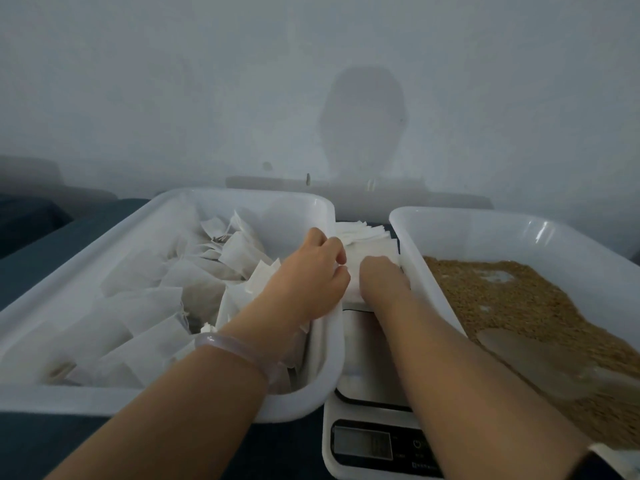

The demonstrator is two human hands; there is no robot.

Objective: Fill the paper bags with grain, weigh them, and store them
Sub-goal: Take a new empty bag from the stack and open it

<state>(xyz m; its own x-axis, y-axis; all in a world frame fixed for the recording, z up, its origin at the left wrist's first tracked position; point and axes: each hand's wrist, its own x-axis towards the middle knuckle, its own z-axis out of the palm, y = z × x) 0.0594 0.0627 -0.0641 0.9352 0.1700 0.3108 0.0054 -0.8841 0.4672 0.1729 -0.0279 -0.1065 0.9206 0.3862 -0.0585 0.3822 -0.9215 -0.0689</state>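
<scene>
Left tub (pixel 173 199): white plastic, loosely heaped with filled paper bags (pixel 194 282). Judged: many fill-weigh-store rounds are already done.

Right tub (pixel 485 223): grain (pixel 519 299) lies in a thin layer with bare patches showing. A translucent scoop (pixel 530 362) lies on it, unheld. Grain remains, so more bags are to come.

Digital scale (pixel 360 344): sits between the tubs with nothing on the visible part of its platform. Its display is unreadable.

Stack of empty bags (pixel 367 237): on the table just beyond the scale, between the two tubs.

Hands: close together at the near end of the stack. The left hand (pixel 311 275) reaches across the left tub's rim, fingers curled and pinching the stack's left edge. The right hand (pixel 381 282) rests knuckles-up on the stack, against the right tub's wall. Its fingers are tucked out of sight, so I cannot tell its grip.

Judged step: separating one fresh bag. Filling, weighing and storing that bag are not yet done.
</scene>
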